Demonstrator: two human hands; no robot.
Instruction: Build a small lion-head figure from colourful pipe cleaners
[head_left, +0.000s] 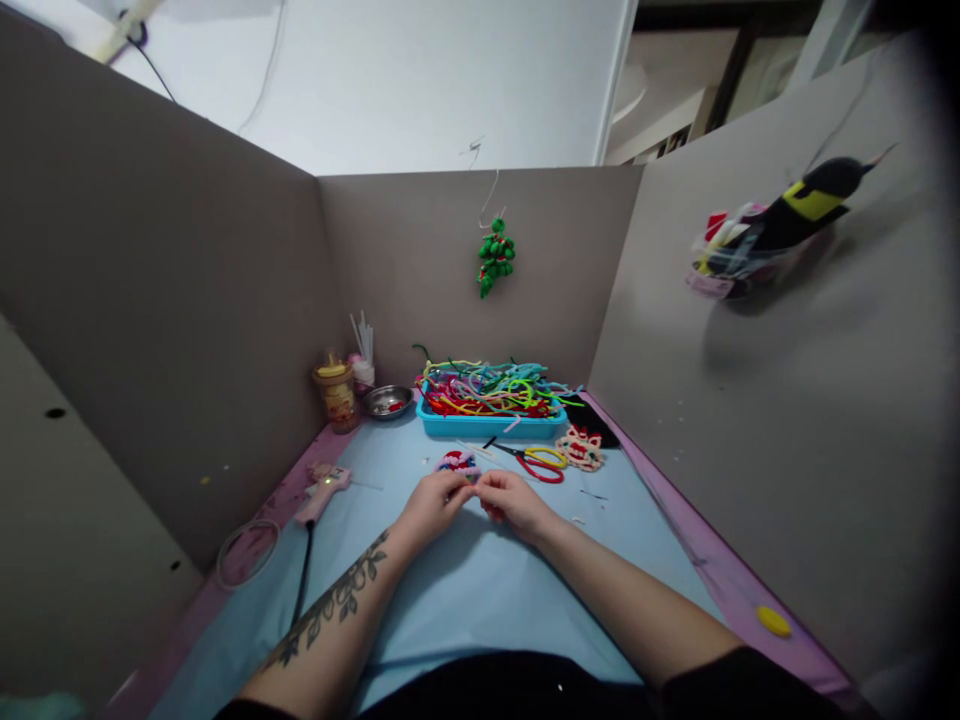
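Note:
Above the blue cloth (450, 580), both my hands meet with their fingertips together. My left hand (437, 502) pinches a small fuzzy craft piece (456, 461) of pink, red and a little blue, apparently bent from pipe cleaners. It sticks out past the fingertips, and its lower part is hidden by them. Closed in a pinch right beside it, my right hand (514, 502) touches the near edge of the piece; what lies between those fingers is too small to make out. Just beyond sit scissors (536, 462) with red and yellow handles and a pale pink and red fuzzy piece (580, 449).
A blue tray (491, 428) heaped with colourful pipe cleaners (487, 385) stands at the back. Left of it are a metal bowl (387, 402), a lidded cup (337, 398) and a pink glue gun (324, 494) with its cord. Grey panels (480, 330) enclose the table.

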